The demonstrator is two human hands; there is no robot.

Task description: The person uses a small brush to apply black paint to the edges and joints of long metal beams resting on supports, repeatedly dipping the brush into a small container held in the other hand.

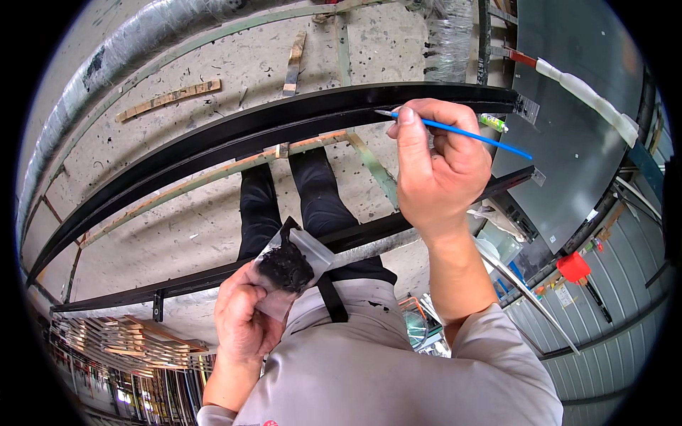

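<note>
Between the thumb and fingers of my right hand [444, 160] is a thin blue-handled paintbrush [483, 137]. Its tip meets, or nearly meets, the groove of a long black metal profile [284, 122]; I cannot tell if they touch. Closer to my body, my left hand [245, 312] grips a clear plastic cup [316, 257] smeared inside with thick black paint [284, 267]. A second black bar [376, 231] runs across in front of my waist, partly behind the cup.
A pale green frame [213, 172] supports the profile. Plastic-wrapped rolls [135, 50] lie at the far left. Wood strips [170, 99] rest on the paint-spotted floor. A large dark panel [568, 92] stands at right, with a red box-like object [573, 268] nearer me. Stacked slats [128, 344] fill the lower left.
</note>
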